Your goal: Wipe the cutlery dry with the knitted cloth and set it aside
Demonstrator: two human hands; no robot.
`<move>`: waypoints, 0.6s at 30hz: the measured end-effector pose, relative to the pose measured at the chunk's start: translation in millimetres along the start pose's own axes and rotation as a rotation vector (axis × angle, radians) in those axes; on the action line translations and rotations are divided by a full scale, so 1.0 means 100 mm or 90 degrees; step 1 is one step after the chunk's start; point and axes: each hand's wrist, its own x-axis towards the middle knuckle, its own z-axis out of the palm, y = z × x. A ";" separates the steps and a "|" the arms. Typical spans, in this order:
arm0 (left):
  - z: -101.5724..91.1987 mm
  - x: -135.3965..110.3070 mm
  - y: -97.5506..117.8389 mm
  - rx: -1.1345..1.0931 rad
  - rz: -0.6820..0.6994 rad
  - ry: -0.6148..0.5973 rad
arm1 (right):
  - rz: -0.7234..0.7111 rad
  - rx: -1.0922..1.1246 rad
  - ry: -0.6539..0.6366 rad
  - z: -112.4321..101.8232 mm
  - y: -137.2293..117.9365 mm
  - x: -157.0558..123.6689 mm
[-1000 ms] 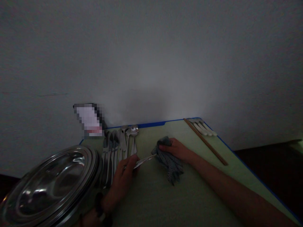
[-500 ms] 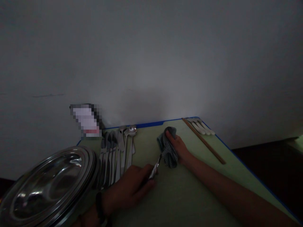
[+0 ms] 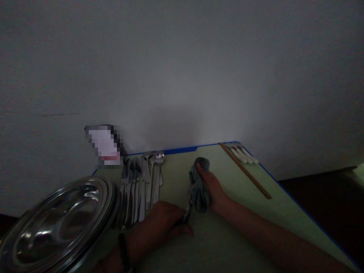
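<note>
My left hand (image 3: 163, 222), a dark band at its wrist, is closed on the metal handle of a piece of cutlery (image 3: 187, 213). The far end of that piece runs into a folded grey-blue checked cloth (image 3: 200, 191), so its kind is hidden. My right hand (image 3: 214, 189) grips the cloth, thumb on top, around the covered end. Left of my hands lies a row of table knives (image 3: 131, 193), with metal spoons (image 3: 158, 158) at the row's right end.
A stack of oval steel trays (image 3: 61, 223) fills the near left. Wooden chopsticks (image 3: 247, 172) and white-handled forks (image 3: 241, 153) lie at the right of the green table (image 3: 227, 242), which has a blue edge. A blurred-out phone-like object (image 3: 104, 146) leans on the wall (image 3: 182, 76).
The cloth and my right hand have shifted a little down and left along the cutlery towards my left hand. Less of its handle shows now. Both hands keep their hold.
</note>
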 end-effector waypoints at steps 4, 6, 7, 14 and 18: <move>-0.08 0.01 0.07 -0.018 -0.045 -0.010 | -0.017 -0.035 -0.043 -0.04 -0.01 0.05; -0.11 0.01 0.10 -0.048 -0.077 0.003 | -0.004 -0.037 -0.086 -0.06 -0.01 0.10; -0.12 0.00 0.10 -0.065 -0.092 0.010 | 0.002 -0.038 -0.108 -0.08 -0.02 0.12; -0.13 -0.03 0.12 -0.081 -0.098 0.032 | -0.113 -0.025 -0.217 -0.13 -0.05 0.15; -0.15 -0.03 0.15 -0.055 -0.101 0.037 | -0.096 -0.050 -0.190 -0.12 -0.05 0.16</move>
